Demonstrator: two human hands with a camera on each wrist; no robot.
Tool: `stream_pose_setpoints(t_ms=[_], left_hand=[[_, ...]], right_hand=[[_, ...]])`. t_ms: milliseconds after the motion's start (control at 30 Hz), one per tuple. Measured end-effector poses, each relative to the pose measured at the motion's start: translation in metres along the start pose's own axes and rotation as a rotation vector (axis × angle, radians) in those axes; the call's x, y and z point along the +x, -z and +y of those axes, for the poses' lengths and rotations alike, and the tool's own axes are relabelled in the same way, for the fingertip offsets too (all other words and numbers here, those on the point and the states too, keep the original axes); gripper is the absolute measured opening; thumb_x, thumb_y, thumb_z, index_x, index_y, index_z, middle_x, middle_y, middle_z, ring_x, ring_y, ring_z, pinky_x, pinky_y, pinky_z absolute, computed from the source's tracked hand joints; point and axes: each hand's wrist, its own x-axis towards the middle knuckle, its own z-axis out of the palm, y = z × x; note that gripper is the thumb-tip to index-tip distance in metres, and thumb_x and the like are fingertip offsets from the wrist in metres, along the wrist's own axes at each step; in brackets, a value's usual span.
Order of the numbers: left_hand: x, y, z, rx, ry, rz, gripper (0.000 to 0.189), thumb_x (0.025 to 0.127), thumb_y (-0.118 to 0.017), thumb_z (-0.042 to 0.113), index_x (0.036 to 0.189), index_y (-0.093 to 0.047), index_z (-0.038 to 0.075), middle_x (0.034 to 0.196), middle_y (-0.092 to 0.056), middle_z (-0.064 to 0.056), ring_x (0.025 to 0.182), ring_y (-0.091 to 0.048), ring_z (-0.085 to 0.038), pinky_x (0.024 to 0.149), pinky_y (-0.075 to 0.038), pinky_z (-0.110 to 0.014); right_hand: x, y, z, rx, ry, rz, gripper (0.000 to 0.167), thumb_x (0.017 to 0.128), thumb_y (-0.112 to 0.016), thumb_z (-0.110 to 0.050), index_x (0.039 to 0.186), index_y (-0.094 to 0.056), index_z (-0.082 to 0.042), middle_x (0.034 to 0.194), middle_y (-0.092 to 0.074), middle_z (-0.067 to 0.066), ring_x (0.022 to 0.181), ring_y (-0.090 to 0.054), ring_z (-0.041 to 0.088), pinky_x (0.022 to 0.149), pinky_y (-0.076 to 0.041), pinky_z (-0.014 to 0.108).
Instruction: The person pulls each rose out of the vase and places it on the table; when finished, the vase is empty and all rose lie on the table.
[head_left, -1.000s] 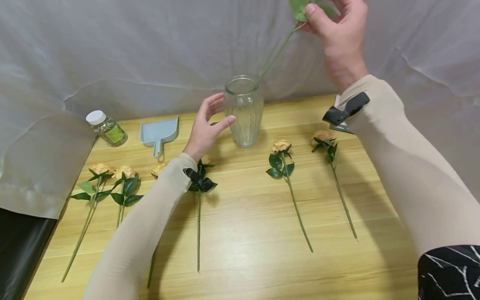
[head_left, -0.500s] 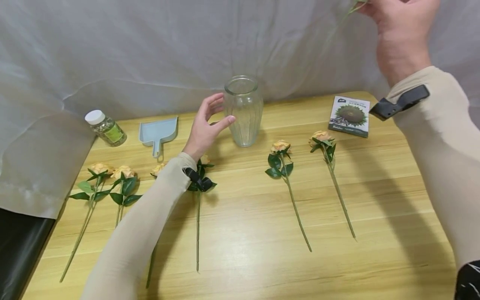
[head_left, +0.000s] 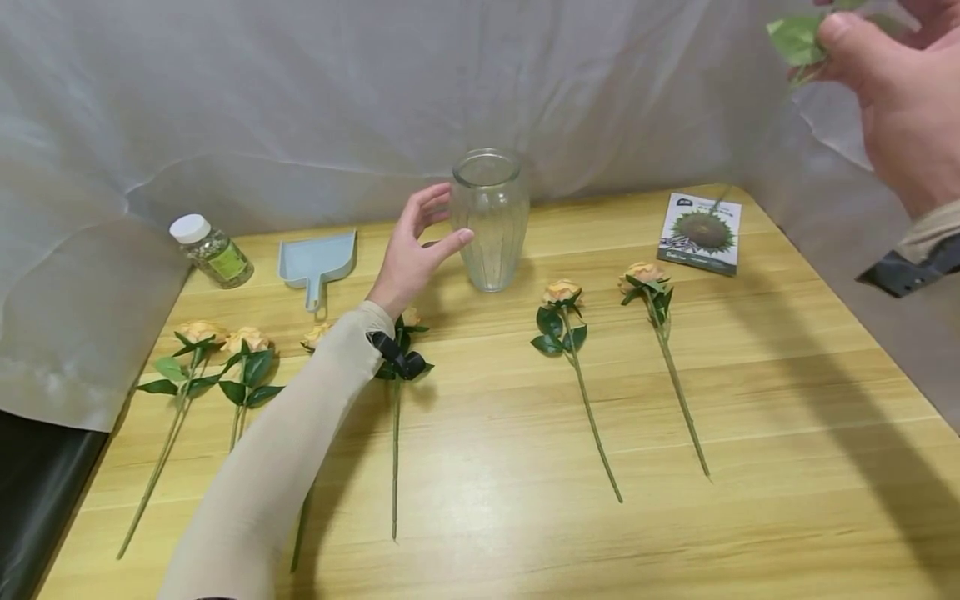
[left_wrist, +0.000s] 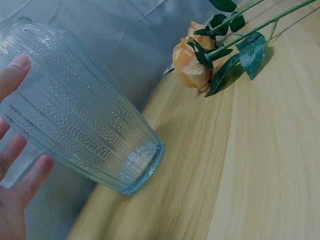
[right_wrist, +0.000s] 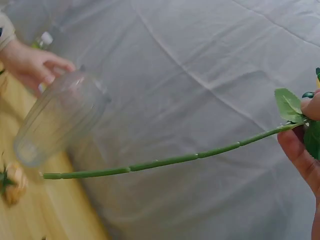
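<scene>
A ribbed clear glass vase (head_left: 491,229) stands upright at the back of the wooden table. My left hand (head_left: 412,254) is at its left side with thumb and fingers spread; in the left wrist view the thumb overlaps the glass and the other fingers look nearly straight. How firmly they touch cannot be told. High at the upper right, my right hand (head_left: 903,108) pinches a rose by its stem (right_wrist: 175,160), near the green leaves (head_left: 798,40). The stem slants down to the left, its cut end apart from the vase. The rose's bloom is mostly out of view.
Two orange roses (head_left: 581,375) (head_left: 667,358) lie right of the vase; several others (head_left: 180,408) lie at the left, partly behind my left arm. At the back are a white-capped jar (head_left: 217,254), a blue dustpan (head_left: 318,258) and a sunflower packet (head_left: 701,233). A grey cloth (head_left: 300,100) hangs behind.
My right hand has drawn the rose's stem away from the vase mouth and moved right, which uncovers the sunflower packet. The left hand and vase have stayed in place.
</scene>
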Motion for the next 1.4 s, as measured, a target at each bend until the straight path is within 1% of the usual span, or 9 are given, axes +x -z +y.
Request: stream_pose_setpoints(t_ms=[33,167,400,467,633,867,1067,1200,1400], left_hand=[[0.000,0.000,0.000,-0.001,-0.001,-0.001,0.070,0.098,-0.085,0.028,0.159,-0.049,0.030,0.163,-0.052,0.002,0.147,-0.052,-0.018,0.120,-0.049,-0.051],[0.001,-0.001,-0.001,-0.002,0.000,-0.003,0.071,0.098,-0.085,0.027,0.159,-0.049,0.029,0.163,-0.053,0.002,0.146,-0.052,-0.018,0.120,-0.049,-0.050],[0.001,0.002,-0.004,0.008,-0.004,0.002,0.071,0.098,-0.084,0.027,0.160,-0.048,0.028,0.164,-0.052,0.001,0.146,-0.052,-0.019,0.120,-0.049,-0.051],[0.001,0.002,-0.004,0.010,-0.003,0.002,0.071,0.098,-0.084,0.027,0.160,-0.048,0.028,0.164,-0.051,0.001,0.146,-0.052,-0.019,0.120,-0.049,-0.051],[0.000,0.003,-0.004,0.015,0.001,0.004,0.072,0.098,-0.084,0.028,0.160,-0.048,0.029,0.164,-0.051,0.001,0.146,-0.052,-0.018,0.120,-0.049,-0.049],[0.000,0.003,-0.002,0.014,0.001,0.002,0.071,0.098,-0.085,0.029,0.160,-0.048,0.030,0.164,-0.051,0.002,0.146,-0.052,-0.018,0.120,-0.049,-0.050],[0.000,0.002,0.000,0.019,0.005,0.006,0.071,0.098,-0.085,0.030,0.159,-0.049,0.031,0.164,-0.052,0.003,0.146,-0.052,-0.017,0.119,-0.049,-0.049],[-0.001,0.002,0.000,0.018,0.006,0.006,0.071,0.098,-0.085,0.028,0.159,-0.049,0.030,0.163,-0.052,0.002,0.146,-0.053,-0.017,0.119,-0.049,-0.049],[0.000,0.002,-0.001,0.011,0.003,0.004,0.072,0.098,-0.085,0.026,0.160,-0.048,0.028,0.163,-0.053,0.001,0.146,-0.053,-0.018,0.119,-0.050,-0.049]], right_hand=[[-0.004,0.008,0.000,-0.091,0.004,-0.021,0.036,0.101,-0.069,0.008,0.135,-0.070,-0.002,0.139,-0.069,0.010,0.125,-0.068,0.021,0.096,-0.062,0.017],[-0.015,0.037,0.009,-0.127,0.048,-0.116,0.035,0.102,-0.066,0.010,0.136,-0.066,0.004,0.136,-0.069,0.012,0.119,-0.072,0.019,0.094,-0.061,0.016],[-0.035,0.071,0.025,-0.082,-0.022,-0.219,0.031,0.099,-0.066,0.016,0.129,-0.069,0.009,0.125,-0.078,0.010,0.094,-0.081,0.013,0.081,-0.063,0.016],[-0.041,0.076,0.029,-0.143,-0.058,-0.239,0.031,0.098,-0.065,0.018,0.127,-0.070,0.008,0.122,-0.080,0.006,0.089,-0.081,0.010,0.079,-0.063,0.015],[-0.058,0.088,0.039,-0.497,-0.137,-0.283,0.033,0.100,-0.069,0.010,0.131,-0.073,-0.002,0.120,-0.081,-0.012,0.081,-0.078,-0.001,0.076,-0.059,0.007],[-0.088,0.106,0.070,-0.719,-0.329,-0.451,0.034,0.107,-0.071,-0.011,0.141,-0.068,-0.008,0.121,-0.076,-0.022,0.087,-0.074,0.003,0.078,-0.057,0.011],[-0.107,0.116,0.093,-0.847,-0.460,-0.507,0.039,0.110,-0.068,-0.030,0.145,-0.065,-0.015,0.121,-0.072,-0.029,0.093,-0.073,0.005,0.077,-0.056,0.016],[-0.117,0.123,0.103,-0.905,-0.496,-0.527,0.041,0.110,-0.067,-0.037,0.147,-0.065,-0.018,0.122,-0.069,-0.025,0.095,-0.071,0.005,0.079,-0.055,0.017],[-0.130,0.134,0.123,-0.867,-0.490,-0.556,0.037,0.110,-0.068,-0.026,0.144,-0.066,-0.011,0.120,-0.069,-0.026,0.098,-0.071,0.000,0.079,-0.057,0.019]])
